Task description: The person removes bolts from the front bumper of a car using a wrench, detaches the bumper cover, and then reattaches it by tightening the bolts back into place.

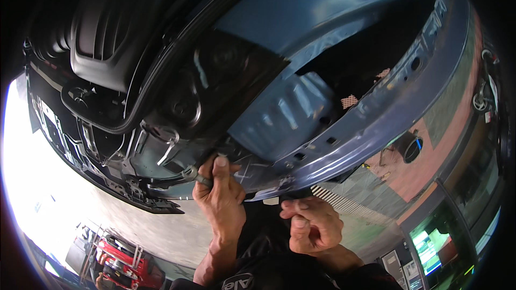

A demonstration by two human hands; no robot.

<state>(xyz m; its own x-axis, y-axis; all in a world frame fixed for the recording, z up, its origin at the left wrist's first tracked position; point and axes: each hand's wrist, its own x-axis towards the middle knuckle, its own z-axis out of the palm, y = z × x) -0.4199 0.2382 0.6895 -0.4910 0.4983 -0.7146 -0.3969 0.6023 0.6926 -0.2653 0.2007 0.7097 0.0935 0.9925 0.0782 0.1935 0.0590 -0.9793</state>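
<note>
My left hand (221, 201) is closed around a wrench-like metal tool (196, 176), with the thumb on top and the tool's rounded head sticking out past the fingers. It is close to the front edge of the blue car body (279, 123), next to the dark plastic trim beside the engine bay. My right hand (314, 224) is just below the body's lower rim, its fingers curled in and the thumb pressed against them. Whatever it may hold is hidden; a dark shape lies against its fingertips.
The black engine cover (105, 48) is at upper left. A dark opening cuts through the blue panel at upper right. Beyond the car are a dark bucket (413, 147), a motorcycle (484, 94) at the far right, a red machine (122, 263) at lower left and a glass door (435, 236).
</note>
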